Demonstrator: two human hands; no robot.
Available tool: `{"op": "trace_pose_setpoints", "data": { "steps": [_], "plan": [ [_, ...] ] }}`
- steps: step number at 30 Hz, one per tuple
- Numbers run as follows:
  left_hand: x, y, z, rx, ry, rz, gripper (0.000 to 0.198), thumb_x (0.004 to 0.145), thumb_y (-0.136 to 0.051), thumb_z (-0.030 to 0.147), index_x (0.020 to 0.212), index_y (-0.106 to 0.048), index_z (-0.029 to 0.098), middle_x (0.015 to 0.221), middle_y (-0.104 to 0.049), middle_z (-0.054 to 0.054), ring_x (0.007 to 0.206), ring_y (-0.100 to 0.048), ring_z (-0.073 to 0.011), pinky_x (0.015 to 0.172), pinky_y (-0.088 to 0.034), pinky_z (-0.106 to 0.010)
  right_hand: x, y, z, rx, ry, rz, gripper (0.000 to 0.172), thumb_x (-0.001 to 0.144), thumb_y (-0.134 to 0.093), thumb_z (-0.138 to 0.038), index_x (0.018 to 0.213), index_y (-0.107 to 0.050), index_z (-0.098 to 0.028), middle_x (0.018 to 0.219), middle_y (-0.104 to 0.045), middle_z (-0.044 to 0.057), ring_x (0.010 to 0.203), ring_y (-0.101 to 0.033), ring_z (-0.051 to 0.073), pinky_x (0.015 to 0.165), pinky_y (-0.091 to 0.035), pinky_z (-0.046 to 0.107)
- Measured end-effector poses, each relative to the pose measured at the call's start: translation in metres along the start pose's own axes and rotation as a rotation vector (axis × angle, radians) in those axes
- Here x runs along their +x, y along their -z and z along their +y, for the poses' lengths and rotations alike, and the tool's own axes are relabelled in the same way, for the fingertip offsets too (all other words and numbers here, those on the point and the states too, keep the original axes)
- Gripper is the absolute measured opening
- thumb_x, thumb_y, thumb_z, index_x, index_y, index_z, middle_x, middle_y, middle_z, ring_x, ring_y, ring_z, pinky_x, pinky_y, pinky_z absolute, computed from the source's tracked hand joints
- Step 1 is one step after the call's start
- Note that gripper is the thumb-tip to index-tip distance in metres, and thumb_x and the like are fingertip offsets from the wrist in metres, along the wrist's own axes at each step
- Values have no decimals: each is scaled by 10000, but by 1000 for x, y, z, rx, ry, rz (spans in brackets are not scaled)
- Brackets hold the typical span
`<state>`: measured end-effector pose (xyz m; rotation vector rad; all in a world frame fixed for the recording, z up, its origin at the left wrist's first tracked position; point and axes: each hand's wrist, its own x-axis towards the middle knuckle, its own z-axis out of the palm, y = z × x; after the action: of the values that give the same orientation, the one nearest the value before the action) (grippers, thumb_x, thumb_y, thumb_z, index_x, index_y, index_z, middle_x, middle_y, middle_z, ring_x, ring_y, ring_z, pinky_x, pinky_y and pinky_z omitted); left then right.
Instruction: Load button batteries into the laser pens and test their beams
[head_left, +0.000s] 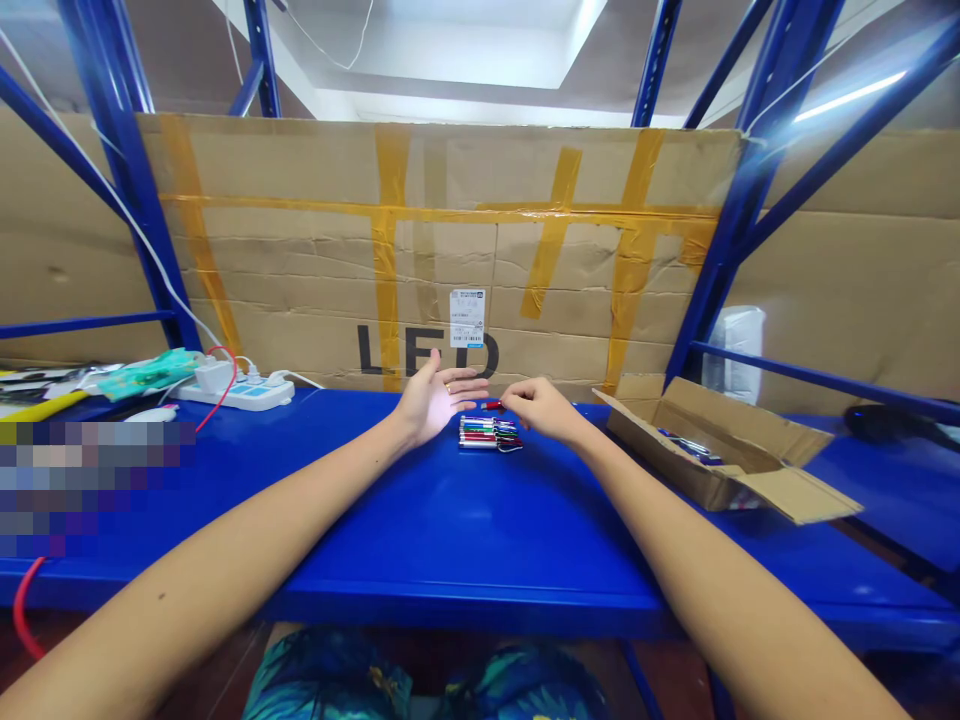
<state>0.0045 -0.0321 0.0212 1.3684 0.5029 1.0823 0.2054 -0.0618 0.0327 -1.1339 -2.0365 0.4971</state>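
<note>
A row of several small coloured pen-like sticks (487, 433) lies side by side on the blue bench (465, 530), between my two hands. My left hand (435, 398) hovers just left of the row, palm turned up, fingers stretched out, holding nothing; a ring shows on one finger. My right hand (541, 408) is just right of the row, fingers pinched on a small red stick (492, 405) held above the row's far end.
An open cardboard box (720, 450) with small items inside lies at the right. A white power strip (236, 392) with cables and a teal packet (146, 374) sit at the left. A taped cardboard sheet (450, 250) backs the bench between blue rack posts.
</note>
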Motion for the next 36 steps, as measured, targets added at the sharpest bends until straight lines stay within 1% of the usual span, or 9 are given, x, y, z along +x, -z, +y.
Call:
{"op": "trace_pose_setpoints", "data": {
  "steps": [3,7,14,20,23,26,30,33,36],
  "plan": [
    [-1,4,2,11,17,2,780,845,-197,750,1133,-568,128,1293,-583,-214,1168,-581,-319,918,-480,-431,0,1,-2,-2,11,37,277,755,-441,-299,620,-622,-140,440,-400,-45,481,-368,103,504,-265,256],
    [-1,3,0,40,23,2,797,834,-193,759,1149,-559,124,1295,-581,-217,1180,-570,-321,902,-482,-435,0,2,-3,-9,16,81,279,753,-439,-317,603,-600,-146,445,-391,-45,486,-363,103,501,-260,253],
    [-2,-1,0,-33,45,18,757,853,-225,736,1123,-566,116,1257,-605,-222,1152,-587,-318,895,-476,-439,-1,1,-5,-13,20,92,286,757,-435,-317,583,-585,-147,458,-398,-40,495,-358,101,505,-260,252],
    [-2,-1,0,61,37,7,814,832,-160,770,1128,-561,127,1261,-604,-218,1147,-591,-317,877,-479,-437,-2,1,-7,-16,22,95,264,742,-446,-309,578,-578,-149,460,-397,-38,504,-363,105,514,-268,253],
    [-1,0,0,71,35,8,825,826,-149,779,1124,-562,130,1251,-612,-211,1138,-595,-317,873,-479,-442,-2,1,-8,-10,32,89,271,742,-445,-318,593,-593,-146,468,-403,-35,510,-369,109,516,-273,254],
    [-1,2,-1,30,46,8,802,829,-164,775,1102,-574,142,1230,-627,-199,1131,-597,-317,875,-477,-444,-2,1,-8,-20,37,88,273,746,-443,-316,594,-594,-147,485,-411,-32,521,-371,110,521,-277,255],
    [0,3,-1,-50,63,0,751,837,-245,755,1093,-586,137,1196,-644,-200,1119,-598,-326,880,-471,-455,-1,1,-6,-33,45,93,261,749,-448,-307,592,-584,-149,497,-402,-36,522,-360,105,524,-273,254],
    [-1,2,-1,-57,64,12,744,840,-259,746,1101,-589,131,1203,-640,-202,1129,-593,-326,888,-469,-456,-1,2,-6,-20,47,95,263,754,-449,-314,593,-578,-150,485,-392,-40,515,-355,103,522,-271,252],
    [-2,2,-1,-58,71,13,735,843,-267,737,1099,-593,130,1212,-633,-210,1131,-592,-327,889,-469,-455,-2,3,-8,-17,38,94,264,752,-453,-317,626,-609,-145,481,-398,-40,517,-363,107,525,-279,254]
  ]
}}
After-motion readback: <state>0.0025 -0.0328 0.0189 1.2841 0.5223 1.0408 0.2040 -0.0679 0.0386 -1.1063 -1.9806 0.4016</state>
